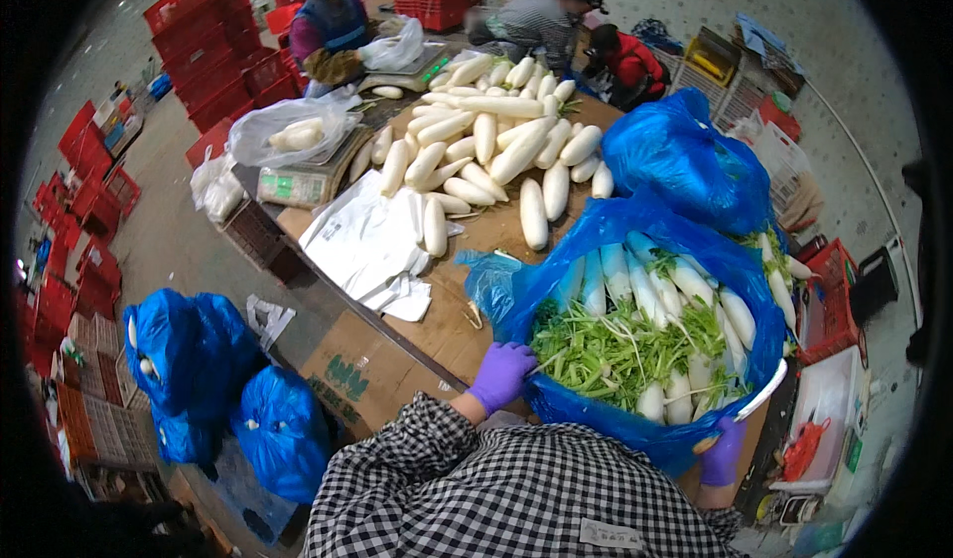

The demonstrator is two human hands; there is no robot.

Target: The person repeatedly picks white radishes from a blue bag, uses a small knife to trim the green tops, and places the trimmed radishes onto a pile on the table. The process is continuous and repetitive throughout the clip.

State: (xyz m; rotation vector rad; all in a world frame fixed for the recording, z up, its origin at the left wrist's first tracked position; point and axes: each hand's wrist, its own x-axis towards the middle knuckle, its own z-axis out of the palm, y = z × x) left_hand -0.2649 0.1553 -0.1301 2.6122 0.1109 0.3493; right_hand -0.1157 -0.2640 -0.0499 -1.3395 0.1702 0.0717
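Note:
A large blue plastic bag (640,219) lies wide at its mouth on the cardboard-covered table (447,282), full of white radishes (644,290) with cut green tops (618,349) among them. At the bag's left edge, my left hand (502,375), in a purple glove, has its fingers curled on the plastic. My right hand (722,450), gloved alike, is closed at the bag's lower right, around the tan handle of a long knife with a curved pale blade (763,392). Farther back lies a heap of trimmed white radishes (484,133), and white plastic bags (372,241) lie flat beside it.
Two scales (294,186) stand along the table's left edge, each bearing a clear bag. Another blue bag (681,159) sits at the back right. Full blue bags (197,364) stand at lower left. Red crates (830,301) are to the right. Co-workers (331,25) are beyond the table.

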